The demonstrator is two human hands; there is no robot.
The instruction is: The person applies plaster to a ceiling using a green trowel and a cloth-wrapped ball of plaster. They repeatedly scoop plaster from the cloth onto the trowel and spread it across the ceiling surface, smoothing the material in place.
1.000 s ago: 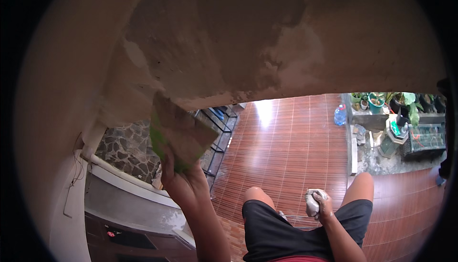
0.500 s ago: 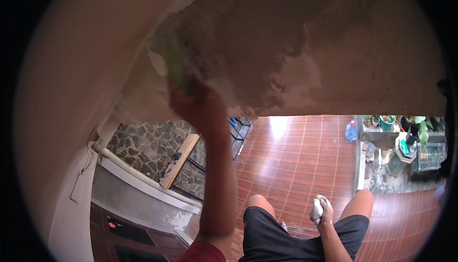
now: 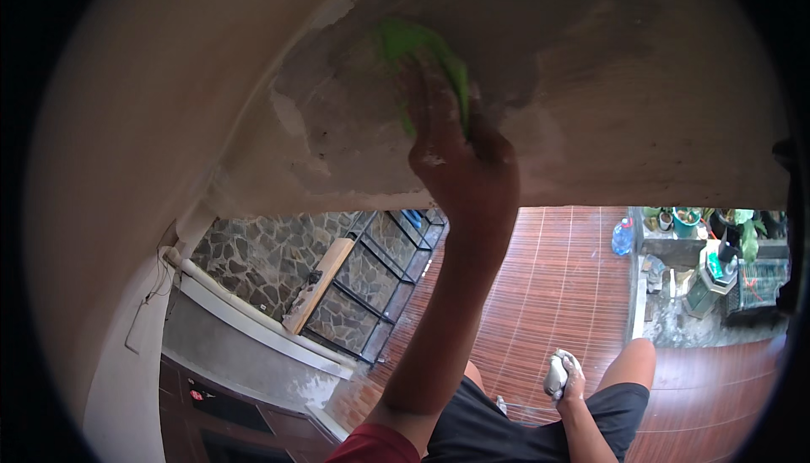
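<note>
My left hand point(image 3: 456, 138) is raised against the plaster surface point(image 3: 607, 109), fingers pressed over a thin, bright green putty spreader point(image 3: 451, 62) whose far end is blurred. Around it spreads a darker, smeared grey patch point(image 3: 506, 16) with uneven, paler edges. White smudges mark the back of this hand. Low down by my right thigh, my right hand point(image 3: 575, 381) is closed around a whitish lump of putty point(image 3: 557, 376); its fingers are coated with white.
Below lies a reddish-brown striped tile floor point(image 3: 557, 286). A black metal frame point(image 3: 371, 294) and a wooden plank point(image 3: 319, 286) are at the left, beside stone paving point(image 3: 253, 252). At the right are a blue water bottle point(image 3: 623, 237), potted plants point(image 3: 685, 217) and a wire cage point(image 3: 759, 282).
My left hand has swept right and upward across the plaster with the green spreader. My right hand stays low with the putty lump.
</note>
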